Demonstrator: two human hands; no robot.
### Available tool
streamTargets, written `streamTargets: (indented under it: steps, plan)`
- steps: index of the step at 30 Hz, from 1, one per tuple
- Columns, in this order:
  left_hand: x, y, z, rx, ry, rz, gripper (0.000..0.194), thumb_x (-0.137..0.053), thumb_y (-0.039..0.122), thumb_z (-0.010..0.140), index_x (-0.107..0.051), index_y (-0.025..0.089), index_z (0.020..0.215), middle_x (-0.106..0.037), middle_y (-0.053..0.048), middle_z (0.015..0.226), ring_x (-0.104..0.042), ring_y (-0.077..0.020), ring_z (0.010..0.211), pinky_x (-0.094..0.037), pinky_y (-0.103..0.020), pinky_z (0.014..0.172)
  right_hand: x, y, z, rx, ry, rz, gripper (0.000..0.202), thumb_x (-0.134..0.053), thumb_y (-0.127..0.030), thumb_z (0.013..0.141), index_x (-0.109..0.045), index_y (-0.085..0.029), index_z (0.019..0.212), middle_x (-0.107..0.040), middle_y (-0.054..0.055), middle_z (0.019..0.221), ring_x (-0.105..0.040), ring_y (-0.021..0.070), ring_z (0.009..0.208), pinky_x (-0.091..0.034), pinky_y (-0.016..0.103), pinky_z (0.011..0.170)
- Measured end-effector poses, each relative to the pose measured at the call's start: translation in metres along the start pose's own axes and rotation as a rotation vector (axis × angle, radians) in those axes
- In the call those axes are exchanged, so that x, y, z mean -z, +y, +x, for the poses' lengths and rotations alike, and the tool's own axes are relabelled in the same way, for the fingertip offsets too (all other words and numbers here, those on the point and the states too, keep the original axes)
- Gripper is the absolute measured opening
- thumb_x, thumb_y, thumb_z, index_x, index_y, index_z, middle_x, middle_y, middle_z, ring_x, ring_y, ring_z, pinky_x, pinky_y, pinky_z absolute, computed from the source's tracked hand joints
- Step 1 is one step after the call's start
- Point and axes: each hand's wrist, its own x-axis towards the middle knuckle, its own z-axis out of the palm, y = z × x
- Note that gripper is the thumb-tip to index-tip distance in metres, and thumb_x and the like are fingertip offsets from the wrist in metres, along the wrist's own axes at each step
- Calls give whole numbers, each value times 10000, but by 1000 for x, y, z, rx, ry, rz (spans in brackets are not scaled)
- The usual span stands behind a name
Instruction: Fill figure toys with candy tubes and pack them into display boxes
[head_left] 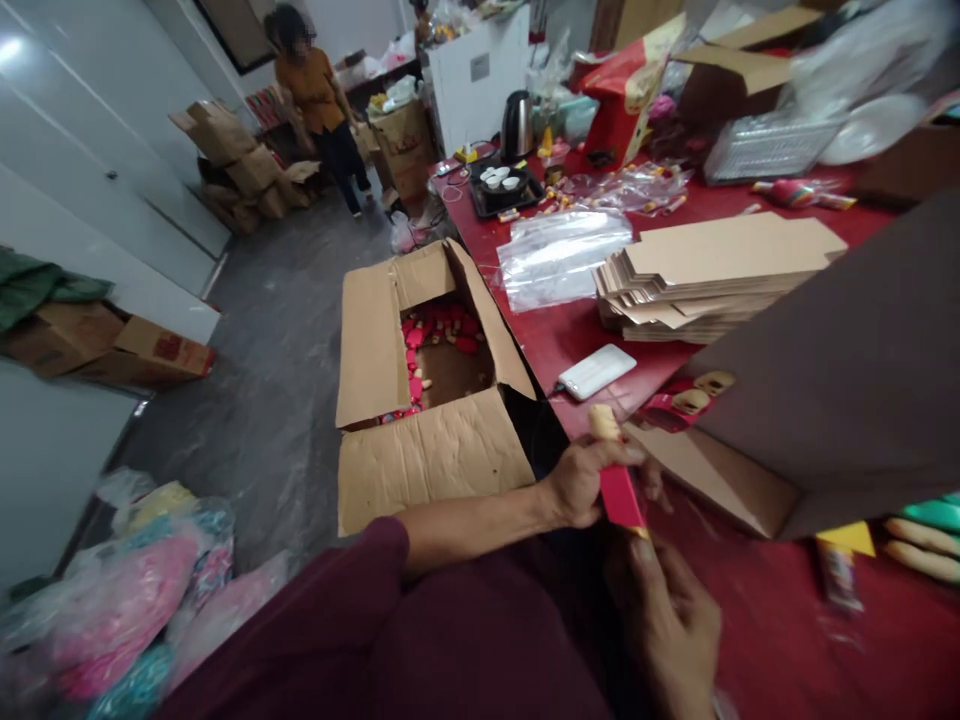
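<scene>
My left hand is closed around a red-wrapped piece with a pale, wood-coloured knob at its upper end. The piece is tilted, its lower end pointing toward me. At that lower end, which looks yellowish, the fingers of my right hand are pressed together on it. Just past my hands an open cardboard carton lies on its side. Similar red pieces with pale ends show at its mouth. To the left, a larger open cardboard box holds several more red pieces.
On the red table are a white phone-like device, a stack of flat cardboard, clear plastic sleeves and a kettle. Plastic bags lie on the floor at left. Another person stands at the back.
</scene>
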Motion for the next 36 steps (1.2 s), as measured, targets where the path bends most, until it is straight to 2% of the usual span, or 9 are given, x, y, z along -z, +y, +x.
streamTargets:
  steps: [4, 6, 9, 13, 15, 18, 22, 27, 36]
  plan:
    - [3, 10, 5, 35, -63, 35, 225, -631, 341, 578, -531, 162, 669, -630, -30, 653, -614, -160, 608, -490, -282, 609, -2, -17, 9, -102, -182, 199, 462, -667, -609, 781, -649, -166, 908, -566, 4, 647, -491, 121, 538, -413, 226, 490]
    - [4, 15, 8, 25, -127, 106, 224, -613, 329, 581, -569, 165, 726, -666, -58, 767, -662, -220, 789, -520, -345, 749, 0, -23, 20, -57, -194, 169, 482, -679, -610, 769, -668, -181, 989, -672, 75, 888, -623, 203, 816, -516, 292, 705]
    - [5, 20, 8, 39, -256, 314, 306, -620, 304, 583, -631, 164, 854, -682, -87, 921, -631, -277, 1009, -485, -395, 906, 6, -27, 34, -22, -223, 229, 531, -672, -586, 789, -618, -235, 1185, -611, 100, 1253, -564, 271, 1158, -468, 402, 966]
    - [14, 19, 3, -4, -336, 701, 450, -661, 335, 704, -626, 177, 1125, -646, -90, 1135, -569, -277, 1133, -426, -396, 1008, 19, -25, 45, 18, -376, 244, 484, -722, -496, 781, -611, -224, 1167, -629, 87, 1207, -587, 254, 1101, -462, 408, 977]
    - [23, 12, 7, -160, -245, 878, 475, -665, 357, 775, -584, 192, 1214, -604, -86, 1234, -531, -265, 1197, -382, -394, 1066, 29, -19, 53, 40, -328, 173, 409, -724, -478, 780, -622, -194, 1057, -665, 78, 1042, -617, 234, 958, -497, 384, 884]
    - [40, -12, 28, -340, 54, 1048, 355, -568, 329, 879, -584, 176, 1199, -599, -109, 1234, -555, -240, 1172, -412, -390, 1051, 46, -8, 75, 212, -3, -2, 367, -729, -451, 760, -580, -191, 972, -640, 51, 913, -593, 203, 829, -497, 361, 799]
    - [58, -56, 72, -327, 435, 1219, 374, -509, 154, 867, -557, 136, 1237, -589, -153, 1254, -572, -229, 1159, -450, -365, 1018, 50, 7, 117, 484, 272, -230, 271, -657, -396, 807, -537, -201, 953, -604, 43, 874, -578, 199, 810, -492, 357, 758]
    - [66, -83, 106, -315, 506, 1272, 334, -479, 128, 860, -607, 156, 1167, -644, -138, 1174, -563, -260, 1160, -406, -434, 1050, 31, 25, 149, 596, 294, -355, 236, -592, -392, 844, -543, -185, 945, -632, 68, 839, -604, 214, 745, -514, 360, 677]
    - [73, -89, 114, -325, 541, 1326, 200, -514, 173, 884, -637, 156, 1040, -677, -111, 1072, -592, -232, 1067, -437, -352, 978, 31, 28, 148, 703, 86, -469, 251, -487, -325, 926, -552, -196, 1132, -659, 102, 1010, -644, 241, 902, -524, 379, 782]
